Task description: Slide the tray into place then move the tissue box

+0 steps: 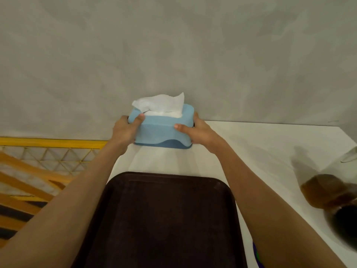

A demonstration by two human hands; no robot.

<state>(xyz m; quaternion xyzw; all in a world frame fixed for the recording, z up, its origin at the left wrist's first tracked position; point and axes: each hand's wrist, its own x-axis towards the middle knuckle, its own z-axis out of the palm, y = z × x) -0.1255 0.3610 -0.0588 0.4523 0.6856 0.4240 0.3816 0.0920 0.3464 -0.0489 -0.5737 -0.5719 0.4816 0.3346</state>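
A light blue tissue box (161,128) with a white tissue sticking out of its top stands at the far edge of the white table (260,151), close to the grey wall. My left hand (125,131) grips its left end and my right hand (195,132) grips its right end, thumbs on the near face. A dark brown tray (164,219) lies flat on the table nearer to me, between my forearms, its far rim a short way from the box.
A blurred brown bottle-like object (328,196) lies on the table at the right, with a clear glass item (349,155) at the right edge. Left of the table is a yellow and orange wooden frame with netting (48,159). The grey wall rises just behind the box.
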